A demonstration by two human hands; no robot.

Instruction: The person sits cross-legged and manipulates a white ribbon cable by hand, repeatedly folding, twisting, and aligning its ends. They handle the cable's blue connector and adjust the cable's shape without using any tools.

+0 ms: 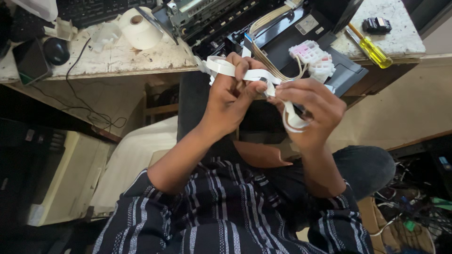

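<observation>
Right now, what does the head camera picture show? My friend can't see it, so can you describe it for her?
Two bare hands, left hand and right hand, hold a white flat ribbon cable leading from an opened black printer on a worn worktable. A yellow-handled screwdriver lies to the right, a white paper roll to the left.

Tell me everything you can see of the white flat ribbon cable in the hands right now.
The white flat ribbon cable is a thin, flexible band, looped and bent. The left hand pinches its upper run and the right hand grips a loop hanging by the palm. It is held in the air in front of the opened black printer; its far end is hidden.
</observation>
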